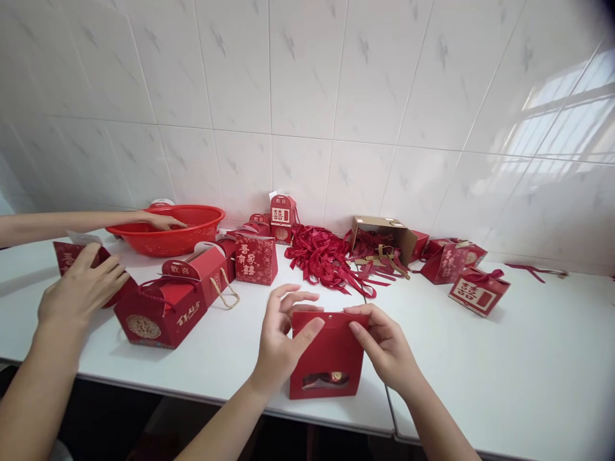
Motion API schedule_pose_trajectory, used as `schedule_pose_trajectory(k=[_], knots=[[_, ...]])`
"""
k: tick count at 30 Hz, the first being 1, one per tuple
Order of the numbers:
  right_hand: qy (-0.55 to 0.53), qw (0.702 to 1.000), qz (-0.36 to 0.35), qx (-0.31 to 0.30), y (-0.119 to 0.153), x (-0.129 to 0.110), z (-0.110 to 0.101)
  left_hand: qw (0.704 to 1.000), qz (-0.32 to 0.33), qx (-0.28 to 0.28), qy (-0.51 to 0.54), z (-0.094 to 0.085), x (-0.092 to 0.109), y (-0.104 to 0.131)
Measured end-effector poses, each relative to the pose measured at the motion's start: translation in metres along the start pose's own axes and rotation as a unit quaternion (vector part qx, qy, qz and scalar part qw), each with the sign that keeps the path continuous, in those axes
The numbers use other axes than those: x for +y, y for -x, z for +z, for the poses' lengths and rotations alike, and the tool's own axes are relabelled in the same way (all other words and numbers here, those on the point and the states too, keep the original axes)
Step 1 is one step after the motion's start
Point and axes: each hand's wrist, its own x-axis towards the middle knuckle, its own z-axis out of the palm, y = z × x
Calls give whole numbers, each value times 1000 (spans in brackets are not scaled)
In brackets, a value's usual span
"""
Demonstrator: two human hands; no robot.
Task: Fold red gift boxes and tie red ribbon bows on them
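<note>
A red gift box [327, 349] stands upright at the table's front edge, directly before me. It has a small hole near its top and a clear window low on its front, with wrapped contents showing. My left hand [288, 339] is at the upper left edge, thumb on the front and fingers curved behind the top. With my right hand [387, 346] I pinch the upper right edge between thumb and fingers. Part of the fingers on both hands is hidden behind the box.
Left, a co-worker's one hand [79, 285] is on a red box; the other reaches into a red basin [173, 240]. Decorated boxes [161, 314] stand nearby. Behind lie red ribbons [319, 256] and an open cardboard box [408, 243]. A ribboned box [479, 292] sits right.
</note>
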Motion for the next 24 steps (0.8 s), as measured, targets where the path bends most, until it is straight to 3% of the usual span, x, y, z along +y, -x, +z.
schedule_pose_trajectory(k=[3, 6, 13, 19, 24], knots=[[1, 1000, -11, -2, 0, 1, -2, 994, -84, -58, -33, 2, 2, -6], [21, 1000, -20, 2, 0, -1, -3, 993, -93, -47, -56, 3, 1, -7], [46, 998, -35, 14, 13, -15, 3, 996, -15, -28, -80, 4, 6, 8], [125, 990, -69, -4, 25, -28, 9, 988, 100, -77, -89, -5, 15, 25], [141, 984, -110, 15, 20, -34, 15, 990, 90, -54, -96, -6, 15, 24]])
